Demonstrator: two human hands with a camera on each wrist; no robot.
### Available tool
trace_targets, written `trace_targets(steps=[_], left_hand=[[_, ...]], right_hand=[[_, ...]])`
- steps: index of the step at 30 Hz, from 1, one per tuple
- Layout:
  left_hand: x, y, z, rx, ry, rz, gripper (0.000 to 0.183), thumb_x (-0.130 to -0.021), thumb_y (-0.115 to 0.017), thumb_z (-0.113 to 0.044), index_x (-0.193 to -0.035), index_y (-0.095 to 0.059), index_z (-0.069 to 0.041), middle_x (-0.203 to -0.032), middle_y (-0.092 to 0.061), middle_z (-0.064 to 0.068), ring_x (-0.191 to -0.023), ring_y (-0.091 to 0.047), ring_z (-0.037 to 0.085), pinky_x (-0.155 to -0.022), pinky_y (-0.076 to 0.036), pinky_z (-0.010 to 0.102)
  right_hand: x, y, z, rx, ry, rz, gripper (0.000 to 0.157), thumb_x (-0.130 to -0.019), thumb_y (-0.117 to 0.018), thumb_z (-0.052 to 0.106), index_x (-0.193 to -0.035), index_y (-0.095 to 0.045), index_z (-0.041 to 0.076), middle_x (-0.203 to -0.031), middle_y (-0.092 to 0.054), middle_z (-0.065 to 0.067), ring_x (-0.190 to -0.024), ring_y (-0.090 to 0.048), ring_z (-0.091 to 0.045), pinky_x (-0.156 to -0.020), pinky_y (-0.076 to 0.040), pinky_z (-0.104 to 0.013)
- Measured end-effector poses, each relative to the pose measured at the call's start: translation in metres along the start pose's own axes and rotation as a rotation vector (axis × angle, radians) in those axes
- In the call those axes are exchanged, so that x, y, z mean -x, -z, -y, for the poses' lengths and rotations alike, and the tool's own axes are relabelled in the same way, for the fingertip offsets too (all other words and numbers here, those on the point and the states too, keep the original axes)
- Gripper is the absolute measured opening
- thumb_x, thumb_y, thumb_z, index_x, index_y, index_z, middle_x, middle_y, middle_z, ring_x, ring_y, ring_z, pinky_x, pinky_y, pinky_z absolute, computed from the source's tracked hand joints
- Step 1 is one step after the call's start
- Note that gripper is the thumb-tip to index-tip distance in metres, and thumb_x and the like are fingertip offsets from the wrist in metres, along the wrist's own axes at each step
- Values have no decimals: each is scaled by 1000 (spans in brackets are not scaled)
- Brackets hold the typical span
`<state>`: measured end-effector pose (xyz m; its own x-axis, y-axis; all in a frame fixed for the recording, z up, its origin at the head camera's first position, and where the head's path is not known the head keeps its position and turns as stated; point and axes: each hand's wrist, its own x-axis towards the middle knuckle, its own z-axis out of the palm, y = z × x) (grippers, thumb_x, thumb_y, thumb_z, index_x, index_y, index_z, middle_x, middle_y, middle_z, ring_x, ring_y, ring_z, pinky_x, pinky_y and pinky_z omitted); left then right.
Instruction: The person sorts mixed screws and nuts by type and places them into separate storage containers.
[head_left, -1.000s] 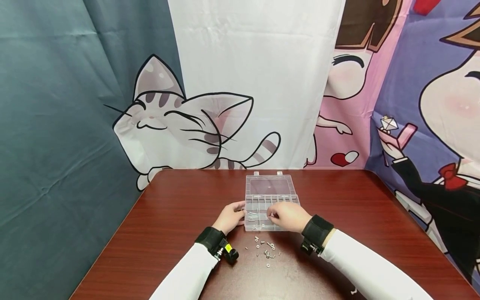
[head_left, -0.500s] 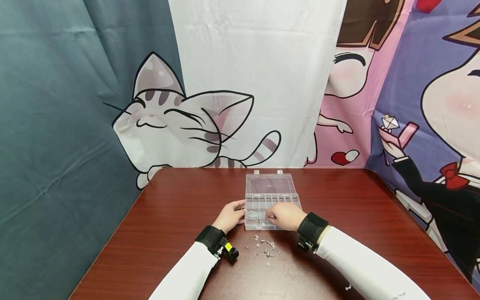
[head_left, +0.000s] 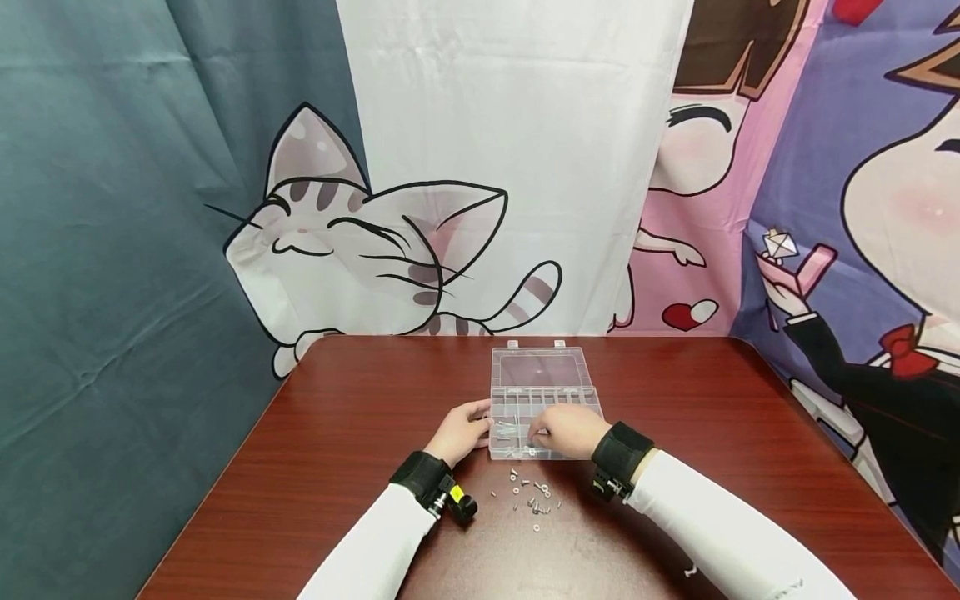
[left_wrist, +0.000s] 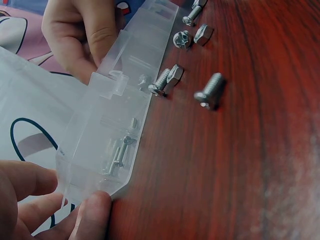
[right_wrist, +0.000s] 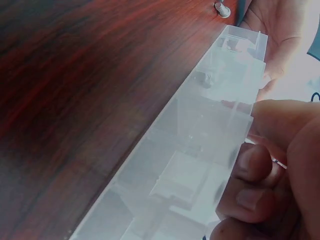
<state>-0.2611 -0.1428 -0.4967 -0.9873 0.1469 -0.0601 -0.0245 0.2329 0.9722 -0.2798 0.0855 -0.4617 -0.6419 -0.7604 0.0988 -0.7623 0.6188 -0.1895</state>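
A clear plastic compartment box (head_left: pixel 525 455) lies on the table with its lid (head_left: pixel 542 371) folded back. My left hand (head_left: pixel 459 433) grips its left end; in the left wrist view thumb and fingers (left_wrist: pixel 47 177) close around the corner. Over the front compartments, my right hand (head_left: pixel 573 430) reaches in with fingers curled. Its fingertips are hidden, and I cannot tell whether they pinch anything. Several long screws (left_wrist: pixel 120 152) lie in the left compartment. In front of the box are scattered loose screws (left_wrist: pixel 212 90) and hex nuts (left_wrist: pixel 203 34).
The reddish-brown wooden table (head_left: pixel 360 400) extends around the box. Behind it hangs a cartoon-printed cloth (head_left: pixel 525 125). Black straps with small cameras sit on both wrists, the left camera (head_left: pixel 463 510) close beside the loose hardware.
My right hand and forearm have shifted slightly left over the compartments. The left hand keeps its hold on the box, and the loose hardware lies as before.
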Motion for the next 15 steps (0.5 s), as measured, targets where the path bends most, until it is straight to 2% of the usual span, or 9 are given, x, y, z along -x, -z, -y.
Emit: trace_targets(steps=[6, 15], left_hand=[[-7, 1, 8, -4, 16, -11, 45, -100, -53, -5, -144, -47, 5, -139, -52, 26, -115, -61, 33, -82, -60, 37], [-7, 1, 7, -6, 22, -1, 46, -101, -52, -6, -145, -46, 3, -140, -52, 24, -118, -60, 31, -84, -59, 37]], right_hand=[[2, -2, -5, -22, -1, -23, 14, -95, -64, 16, -97, -78, 18, -93, -73, 6, -82, -66, -10, -72, -57, -33], [15, 4, -2, -66, 23, -96, 15, -96, -64, 16, -103, -77, 16, -97, -73, 7, -81, -63, -5, -72, -54, -30]])
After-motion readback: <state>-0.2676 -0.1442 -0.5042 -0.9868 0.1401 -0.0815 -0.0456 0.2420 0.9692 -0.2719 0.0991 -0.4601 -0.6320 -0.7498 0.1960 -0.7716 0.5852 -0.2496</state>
